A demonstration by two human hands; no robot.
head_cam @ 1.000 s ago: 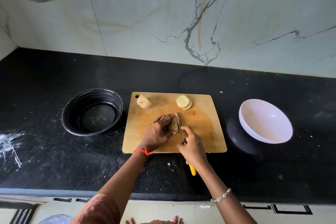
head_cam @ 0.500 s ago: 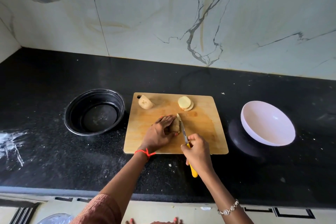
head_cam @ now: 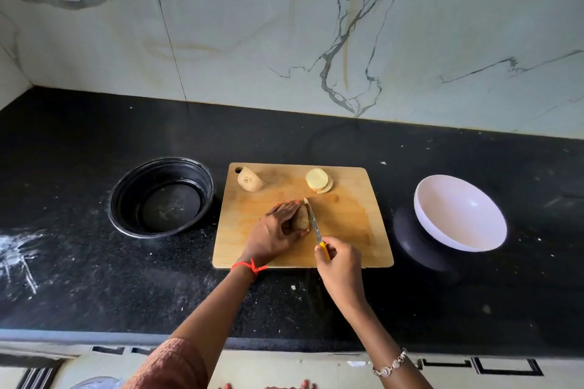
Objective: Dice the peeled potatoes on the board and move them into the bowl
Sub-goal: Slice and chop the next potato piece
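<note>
**Potato mostly hidden**

The left hand (head_cam: 275, 230) curls over a pale potato (head_cam: 301, 218) at the wooden board's (head_cam: 347, 224) centre, covering most of it. The right hand (head_cam: 341, 265) grips the knife's (head_cam: 314, 222) yellow handle, blade against the potato. The smooth white bowl (head_cam: 458, 215) sits at 3 o'clock.

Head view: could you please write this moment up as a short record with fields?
board: rectangular wooden cutting board on black counter
steadying: left hand holds potato piece on board
cutting: right hand grips yellow-handled knife, blade at the piece's right side
waiting: potato chunk and stacked round potato slices near board's far edge
target: round white bowl, right of board, empty
also: round black bowl, left of board
</note>
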